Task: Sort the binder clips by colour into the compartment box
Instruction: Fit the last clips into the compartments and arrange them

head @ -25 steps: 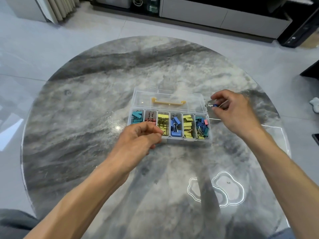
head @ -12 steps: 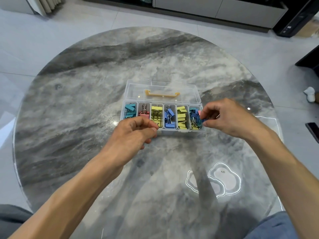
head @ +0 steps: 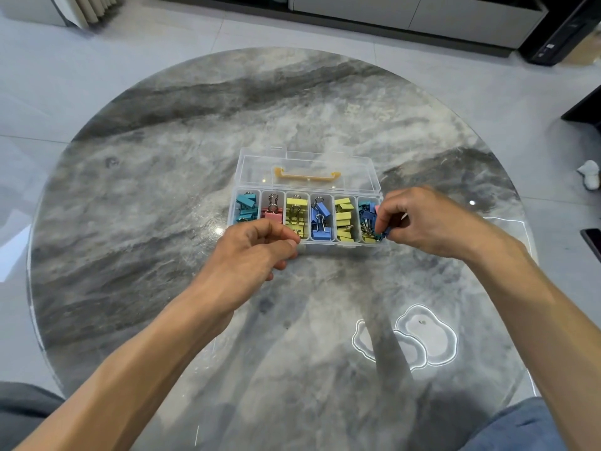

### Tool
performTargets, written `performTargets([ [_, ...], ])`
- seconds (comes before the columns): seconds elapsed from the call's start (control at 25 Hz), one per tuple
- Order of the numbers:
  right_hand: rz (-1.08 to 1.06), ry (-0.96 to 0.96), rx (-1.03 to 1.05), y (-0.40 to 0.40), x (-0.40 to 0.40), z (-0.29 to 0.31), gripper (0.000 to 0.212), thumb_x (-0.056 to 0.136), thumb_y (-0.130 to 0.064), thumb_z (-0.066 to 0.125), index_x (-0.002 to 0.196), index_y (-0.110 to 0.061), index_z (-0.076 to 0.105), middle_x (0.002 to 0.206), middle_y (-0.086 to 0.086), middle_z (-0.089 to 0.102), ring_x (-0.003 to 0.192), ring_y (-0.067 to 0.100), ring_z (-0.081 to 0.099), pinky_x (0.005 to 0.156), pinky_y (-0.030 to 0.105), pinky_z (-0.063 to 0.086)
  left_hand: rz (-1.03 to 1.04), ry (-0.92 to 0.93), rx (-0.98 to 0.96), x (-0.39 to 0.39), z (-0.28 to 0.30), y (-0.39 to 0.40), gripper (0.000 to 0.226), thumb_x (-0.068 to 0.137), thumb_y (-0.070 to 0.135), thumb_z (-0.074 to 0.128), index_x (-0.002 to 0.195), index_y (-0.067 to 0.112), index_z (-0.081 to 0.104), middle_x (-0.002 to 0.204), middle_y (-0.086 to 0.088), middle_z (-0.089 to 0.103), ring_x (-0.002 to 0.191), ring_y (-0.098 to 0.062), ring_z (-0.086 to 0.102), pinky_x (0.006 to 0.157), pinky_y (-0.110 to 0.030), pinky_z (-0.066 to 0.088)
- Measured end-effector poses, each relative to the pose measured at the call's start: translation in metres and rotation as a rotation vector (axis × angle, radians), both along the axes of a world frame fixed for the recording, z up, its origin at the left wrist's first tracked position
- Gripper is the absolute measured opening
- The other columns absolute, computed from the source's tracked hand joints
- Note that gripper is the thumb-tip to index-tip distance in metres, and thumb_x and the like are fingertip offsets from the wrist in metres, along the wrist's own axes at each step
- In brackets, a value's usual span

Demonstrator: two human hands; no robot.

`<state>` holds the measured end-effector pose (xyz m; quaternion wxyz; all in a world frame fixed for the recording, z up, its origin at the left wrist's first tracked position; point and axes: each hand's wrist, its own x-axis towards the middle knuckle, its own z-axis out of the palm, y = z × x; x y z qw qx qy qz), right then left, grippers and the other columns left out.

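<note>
A clear compartment box (head: 331,247) lies on the round marble table, its lid (head: 309,159) with a yellow handle folded open behind it. From left to right the compartments hold teal clips (head: 245,206), pink clips (head: 272,215), yellow clips (head: 296,205), blue clips (head: 321,219), more yellow clips (head: 344,216) and a mixed pile (head: 366,218). My left hand (head: 257,252) grips the box's front edge at its left half, fingers curled. My right hand (head: 426,219) pinches a small blue clip (head: 381,234) at the front of the rightmost compartment.
The marble table (head: 162,222) reaches well out on all sides of the box. A dark phone (head: 592,244) lies past the table's right rim. On the floor at the right there is a white cloth (head: 590,173). Cabinets line the far wall.
My right hand has carried the blue clip from beside the box's right end in over the rightmost compartment and lowered it to the front. My left hand has stayed at the front edge.
</note>
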<state>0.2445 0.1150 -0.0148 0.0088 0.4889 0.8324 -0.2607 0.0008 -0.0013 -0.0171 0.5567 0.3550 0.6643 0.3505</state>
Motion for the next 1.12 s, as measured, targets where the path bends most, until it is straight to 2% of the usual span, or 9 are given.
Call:
performTargets([
  [0.16, 0.002, 0.022, -0.03, 0.002, 0.007, -0.001, 0.024, 0.082, -0.001, 0.071, 0.085, -0.025, 0.077, 0.096, -0.013, 0.067, 0.083, 0.006, 0.065, 0.08, 0.036, 0.056, 0.009, -0.01, 0.003, -0.001, 0.0, 0.0, 0.01, 0.092, 0.011, 0.066, 0.09, 0.018, 0.073, 0.089, -0.005, 0.074, 0.074, -0.009, 0.062, 0.071, -0.028, 0.049],
  [0.32, -0.099, 0.103, -0.05, 0.004, 0.013, -0.002, 0.01, 0.082, -0.017, 0.08, 0.077, -0.025, 0.076, 0.082, -0.012, 0.069, 0.073, 0.002, 0.063, 0.073, 0.029, 0.053, 0.013, -0.012, 0.016, -0.002, 0.0, 0.001, 0.011, 0.092, 0.011, 0.066, 0.091, 0.019, 0.073, 0.089, -0.004, 0.074, 0.074, -0.009, 0.062, 0.07, -0.027, 0.049],
  [0.6, -0.198, 0.077, -0.08, 0.007, 0.014, -0.016, 0.027, 0.073, -0.022, 0.087, 0.074, -0.023, 0.06, 0.079, -0.005, 0.065, 0.07, 0.011, 0.059, 0.064, 0.029, 0.046, 0.017, 0.012, 0.019, -0.004, -0.01, 0.0, 0.013, 0.091, 0.01, 0.066, 0.088, 0.02, 0.073, 0.093, -0.008, 0.073, 0.076, -0.012, 0.062, 0.066, -0.023, 0.049],
  [0.64, -0.213, 0.069, -0.071, 0.007, 0.014, -0.018, 0.03, 0.073, -0.022, 0.087, 0.075, -0.022, 0.058, 0.079, -0.003, 0.063, 0.068, 0.012, 0.057, 0.062, 0.029, 0.046, 0.024, 0.064, 0.055, -0.005, -0.012, 0.001, 0.013, 0.091, 0.011, 0.066, 0.087, 0.021, 0.073, 0.091, -0.005, 0.073, 0.078, -0.013, 0.063, 0.067, -0.023, 0.05],
  [0.72, -0.215, 0.063, -0.092, 0.006, 0.011, -0.02, 0.029, 0.074, -0.023, 0.087, 0.076, -0.02, 0.058, 0.079, -0.001, 0.064, 0.066, 0.016, 0.058, 0.064, 0.033, 0.05, -0.032, 0.457, 0.211, -0.012, -0.022, 0.002, 0.008, 0.091, 0.018, 0.064, 0.094, 0.023, 0.07, 0.098, 0.002, 0.071, 0.085, -0.013, 0.063, 0.075, -0.028, 0.052],
  [0.8, -0.218, 0.068, -0.12, 0.007, 0.012, -0.021, 0.024, 0.076, -0.024, 0.085, 0.075, -0.019, 0.061, 0.078, -0.002, 0.066, 0.066, 0.017, 0.061, 0.066, 0.039, 0.054, -0.159, 0.942, 0.356, -0.021, -0.033, 0.003, 0.031, 0.092, 0.025, 0.061, 0.122, 0.018, 0.061, 0.128, -0.003, 0.062, 0.107, -0.016, 0.054, 0.092, -0.035, 0.047],
  [0.84, -0.234, 0.088, -0.127, 0.007, 0.015, -0.02, 0.022, 0.078, -0.025, 0.083, 0.075, -0.019, 0.063, 0.077, -0.002, 0.066, 0.065, 0.018, 0.062, 0.067, 0.041, 0.056, -0.227, 1.058, 0.36, -0.025, -0.038, 0.003, 0.049, 0.092, 0.028, 0.059, 0.138, 0.014, 0.05, 0.143, -0.007, 0.051, 0.122, -0.023, 0.047, 0.1, -0.04, 0.043],
  [0.96, -0.334, 0.233, -0.092, 0.008, 0.019, -0.02, 0.014, 0.084, -0.029, 0.077, 0.085, -0.024, 0.064, 0.081, -0.004, 0.066, 0.066, 0.02, 0.066, 0.066, 0.041, 0.059, -0.363, 1.161, 0.227, -0.032, -0.048, 0.006, 0.071, 0.096, 0.035, 0.051, 0.155, 0.014, 0.02, 0.163, -0.006, 0.021, 0.147, -0.029, 0.023, 0.113, -0.048, 0.034],
  [1.12, -0.254, 0.172, 0.024, 0.009, 0.012, -0.027, 0.012, 0.091, -0.029, 0.07, 0.102, -0.027, 0.066, 0.09, -0.01, 0.064, 0.082, 0.011, 0.063, 0.068, 0.026, 0.049, -0.379, 1.248, 0.248, -0.032, -0.043, 0.007, 0.051, 0.091, 0.03, 0.058, 0.137, 0.01, 0.053, 0.15, -0.009, 0.044, 0.132, -0.031, 0.042, 0.1, -0.047, 0.045],
])
